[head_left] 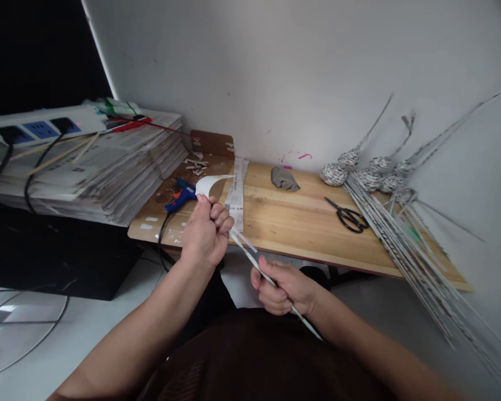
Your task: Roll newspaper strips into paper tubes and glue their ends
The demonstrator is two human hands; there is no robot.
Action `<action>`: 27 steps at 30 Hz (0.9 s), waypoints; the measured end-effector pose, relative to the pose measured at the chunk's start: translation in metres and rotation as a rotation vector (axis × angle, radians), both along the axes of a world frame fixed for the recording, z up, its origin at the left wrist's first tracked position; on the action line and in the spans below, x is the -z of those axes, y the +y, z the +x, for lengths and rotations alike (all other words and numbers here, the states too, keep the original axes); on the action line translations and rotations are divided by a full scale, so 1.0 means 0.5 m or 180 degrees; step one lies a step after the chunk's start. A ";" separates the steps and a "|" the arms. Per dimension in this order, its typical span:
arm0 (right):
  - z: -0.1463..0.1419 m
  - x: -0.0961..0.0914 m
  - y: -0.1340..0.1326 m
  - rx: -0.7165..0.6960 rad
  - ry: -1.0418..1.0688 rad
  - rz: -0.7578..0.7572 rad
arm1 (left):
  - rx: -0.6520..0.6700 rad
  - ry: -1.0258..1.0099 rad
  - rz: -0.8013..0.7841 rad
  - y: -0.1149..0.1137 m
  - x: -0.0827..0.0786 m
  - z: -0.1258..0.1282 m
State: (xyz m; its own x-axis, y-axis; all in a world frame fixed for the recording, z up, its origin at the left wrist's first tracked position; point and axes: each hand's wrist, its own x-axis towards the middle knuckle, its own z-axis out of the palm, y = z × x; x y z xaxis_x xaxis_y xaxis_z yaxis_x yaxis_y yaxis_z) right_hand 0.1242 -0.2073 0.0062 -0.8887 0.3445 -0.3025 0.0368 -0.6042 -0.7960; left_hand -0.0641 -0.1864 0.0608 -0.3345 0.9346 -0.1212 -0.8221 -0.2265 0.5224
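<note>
A thin rolled paper stick [309, 327] runs slantwise between my two hands in front of my body. My right hand [281, 287] is wrapped round its lower part, and the tail end sticks out below the palm. Higher up and to the left, my left hand [206, 231] is closed round the upper end, fingers pinched together. A loose white paper strip [211, 182] curls up out of the left fist. Beyond that fist lies a flat newspaper strip [236, 189] on the wooden table [271, 223]. A blue glue gun [183, 196] rests just left of it.
Black scissors [350, 218] and a grey cloth [284, 179] lie on the table. At the right, many paper sticks [396, 253] overhang the edge beside several woven paper balls [334, 174]. A newspaper stack [121, 184] bearing a power strip [42, 129] stands left. A wall rises behind.
</note>
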 end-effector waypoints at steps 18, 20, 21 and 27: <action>0.059 0.044 -0.037 0.0042 0.0145 -0.0304 | -0.0123 0.0005 -0.0007 0.008 -0.013 -0.013; 0.062 0.040 -0.032 0.0040 -0.0126 0.0023 | -0.0204 -0.0018 0.0002 0.012 -0.013 -0.018; 0.064 0.032 -0.029 0.0144 -0.0389 0.0386 | -0.0266 -0.0025 0.0004 0.014 -0.013 -0.020; 0.057 -0.020 -0.018 0.0931 -0.1628 0.3361 | -0.0408 -0.0014 -0.0045 0.023 -0.002 -0.024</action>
State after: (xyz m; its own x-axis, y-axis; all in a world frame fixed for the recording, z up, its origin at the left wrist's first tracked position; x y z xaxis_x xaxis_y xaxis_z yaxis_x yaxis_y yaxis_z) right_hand 0.1528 -0.2166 0.0162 -0.5958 0.8019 -0.0446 0.4622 0.2969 -0.8356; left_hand -0.0761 -0.1751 0.0618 -0.4504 0.8824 -0.1357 -0.7892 -0.3225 0.5226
